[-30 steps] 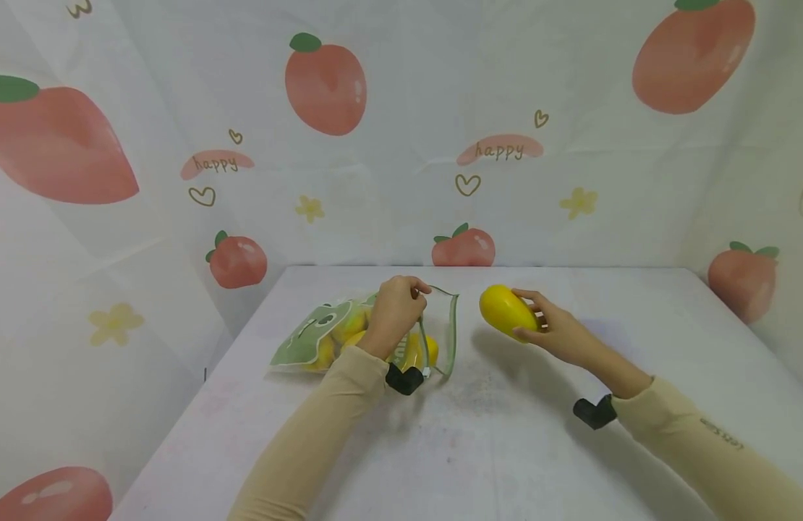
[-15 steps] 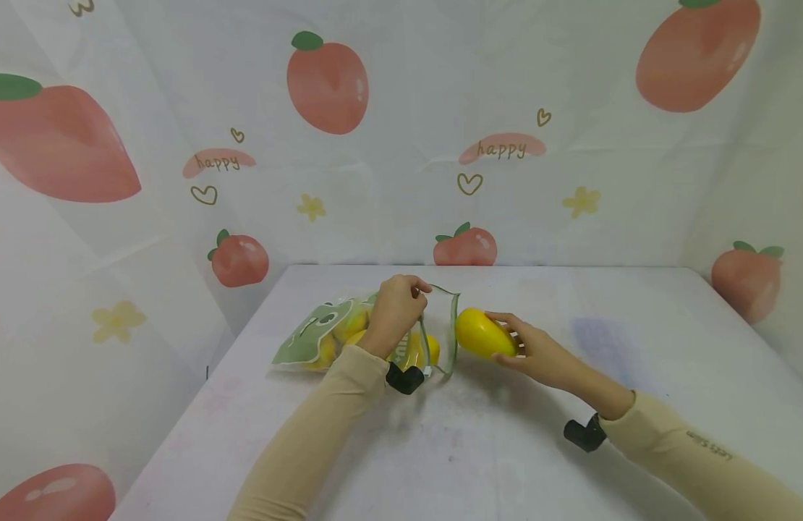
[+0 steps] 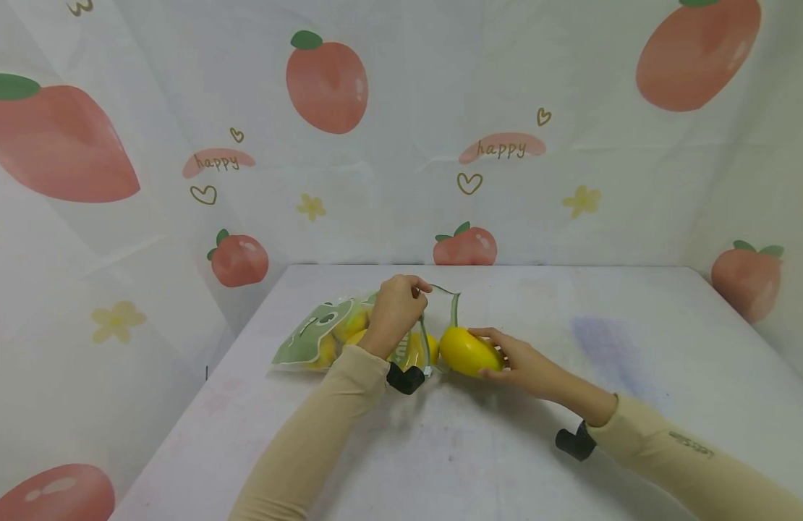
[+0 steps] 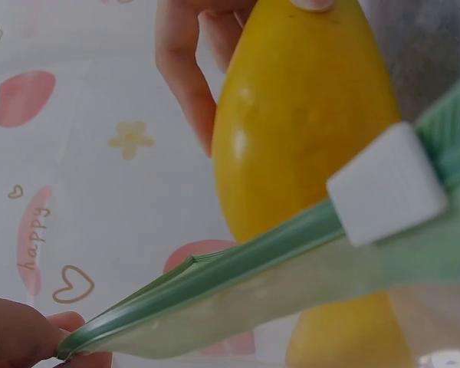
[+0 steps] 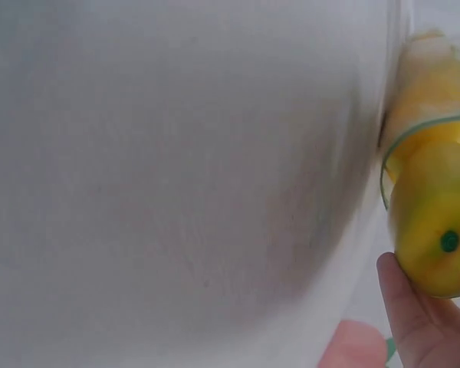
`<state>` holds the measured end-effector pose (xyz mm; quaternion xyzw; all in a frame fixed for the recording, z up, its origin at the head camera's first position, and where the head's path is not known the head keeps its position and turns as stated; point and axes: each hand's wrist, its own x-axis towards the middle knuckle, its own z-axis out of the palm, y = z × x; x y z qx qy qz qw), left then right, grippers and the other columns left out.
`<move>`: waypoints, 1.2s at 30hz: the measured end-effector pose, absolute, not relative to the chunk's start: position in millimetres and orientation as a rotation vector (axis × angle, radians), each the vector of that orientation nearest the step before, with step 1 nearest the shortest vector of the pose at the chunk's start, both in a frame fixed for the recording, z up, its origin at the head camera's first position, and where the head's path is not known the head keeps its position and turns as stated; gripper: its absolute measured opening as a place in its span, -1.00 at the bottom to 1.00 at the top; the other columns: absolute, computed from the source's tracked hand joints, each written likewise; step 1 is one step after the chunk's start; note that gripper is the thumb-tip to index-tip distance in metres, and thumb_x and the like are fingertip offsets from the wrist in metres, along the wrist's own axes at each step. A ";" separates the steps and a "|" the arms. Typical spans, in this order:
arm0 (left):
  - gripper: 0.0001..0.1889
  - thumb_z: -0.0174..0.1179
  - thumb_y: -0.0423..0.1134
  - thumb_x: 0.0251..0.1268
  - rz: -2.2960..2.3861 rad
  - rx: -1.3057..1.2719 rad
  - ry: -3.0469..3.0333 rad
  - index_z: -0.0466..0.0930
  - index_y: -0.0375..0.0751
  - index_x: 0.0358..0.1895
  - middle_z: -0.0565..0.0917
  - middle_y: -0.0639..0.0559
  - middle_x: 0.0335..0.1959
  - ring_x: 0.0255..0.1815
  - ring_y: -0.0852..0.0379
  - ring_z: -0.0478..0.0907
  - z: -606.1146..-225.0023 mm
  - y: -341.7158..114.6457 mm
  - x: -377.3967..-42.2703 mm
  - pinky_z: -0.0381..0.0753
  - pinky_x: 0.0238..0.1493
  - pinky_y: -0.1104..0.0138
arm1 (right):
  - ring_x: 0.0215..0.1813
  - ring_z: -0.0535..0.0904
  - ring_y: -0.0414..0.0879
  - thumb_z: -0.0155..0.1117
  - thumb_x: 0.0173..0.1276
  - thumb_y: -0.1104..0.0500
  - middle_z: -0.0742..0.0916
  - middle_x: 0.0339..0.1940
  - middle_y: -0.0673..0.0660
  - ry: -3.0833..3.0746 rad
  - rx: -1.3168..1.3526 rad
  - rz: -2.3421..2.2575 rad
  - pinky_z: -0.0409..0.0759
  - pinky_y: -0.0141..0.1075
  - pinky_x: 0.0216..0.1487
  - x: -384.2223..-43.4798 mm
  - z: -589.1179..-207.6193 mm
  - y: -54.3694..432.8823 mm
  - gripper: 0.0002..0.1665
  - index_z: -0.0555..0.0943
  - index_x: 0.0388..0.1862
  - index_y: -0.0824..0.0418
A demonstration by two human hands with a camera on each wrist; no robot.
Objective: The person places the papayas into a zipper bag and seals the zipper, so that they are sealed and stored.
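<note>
A yellow mango (image 3: 469, 352) with a small green stem spot is gripped by my right hand (image 3: 525, 365), fingers and thumb round its right end. Its far end is right at the mouth of a clear zipper bag (image 3: 304, 344) with a green cartoon face print. My left hand (image 3: 396, 311) pinches the bag's green top edge, holding the mouth apart, as the left wrist view shows. A white slider (image 4: 387, 184) sits on the zip strip. Several yellow fruits (image 3: 349, 323) lie inside the bag, partly hidden by my left hand and sleeve.
The bag lies on a white table (image 3: 479, 449) with faint stains. Behind it hangs a white cloth (image 3: 388, 188) printed with red fruits, hearts and flowers. A black wrist mount (image 3: 575, 441) hangs under the right cuff, another black mount (image 3: 404, 378) under the left.
My right hand has brought the mango left and down to the bag's mouth, where it now covers part of the green edge. The left hand and the bag have stayed in place.
</note>
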<state>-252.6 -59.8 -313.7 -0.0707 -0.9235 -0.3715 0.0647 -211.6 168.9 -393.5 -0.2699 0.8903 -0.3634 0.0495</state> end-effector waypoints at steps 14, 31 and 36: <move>-0.78 0.10 -0.40 0.27 -1.120 -0.212 -2.798 0.72 -0.13 -0.16 0.59 0.00 -0.46 -0.62 0.16 0.56 -314.1 -58.5 -253.1 0.44 -0.56 0.41 | 0.11 0.58 0.12 0.35 0.26 0.10 0.58 0.20 0.32 2.682 -0.770 -1.141 0.63 -0.12 0.03 -215.5 -395.5 155.5 -0.33 0.29 0.27 0.20; -0.76 0.09 -0.43 0.22 -1.099 -0.276 -2.755 0.73 -0.17 -0.17 0.58 -0.01 -0.51 -0.68 0.19 0.53 -314.6 -62.1 -257.2 0.40 -0.61 0.43 | 0.14 0.55 0.15 0.35 0.28 0.14 0.54 0.23 0.25 2.649 -0.789 -1.194 0.64 -0.15 0.03 -228.3 -393.8 143.8 -0.35 0.36 0.29 0.28; -0.75 0.08 -0.43 0.21 -1.105 -0.281 -2.753 0.74 -0.17 -0.18 0.57 -0.01 -0.52 -0.70 0.18 0.50 -314.5 -62.6 -258.1 0.41 -0.61 0.43 | 0.14 0.56 0.14 0.35 0.28 0.12 0.57 0.19 0.22 2.620 -0.771 -1.235 0.63 -0.13 0.06 -232.2 -391.9 138.8 -0.40 0.37 0.22 0.26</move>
